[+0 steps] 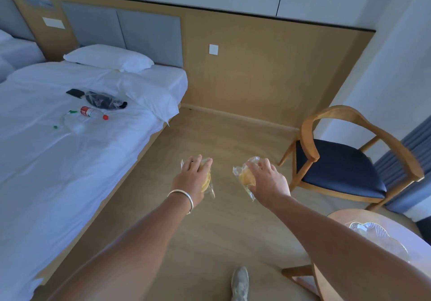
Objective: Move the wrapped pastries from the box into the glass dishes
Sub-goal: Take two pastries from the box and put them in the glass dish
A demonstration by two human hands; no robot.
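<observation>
Carry step, by my read: both hands are loaded and out over bare floor, w/ no box in view. Left hand is curled over 1 wrapped pastry, fingers pressed onto its top, clear wrap sticking out below the palm. Right hand is clamped on a 2nd wrapped pastry, fingers draped over it, wrap corner poking out toward the left hand. The 2 grips sit level w/ each other and apart, no contact between the packets.

Glass dish is behind and to the right of the right-hand grip, back near that forearm, on a round table. Its far part is hidden by the arm; can't tell if more than 1 dish sits there, or what's in it.

Next move prob. calls for pulling both hands back and swinging right, right hand leading, then lowering each packet into the dish and letting go. Wrap looks slick and crinkly, so a loose hold could slip.

In the way: wooden chair stands just right of the right-hand grip, beyond the table, so a wide swing could clip its armrest. Bed is well off to the left of the left grip, w/ a bottle and a dark bag on it; no obstacle. Own shoe is below, between the arms.
</observation>
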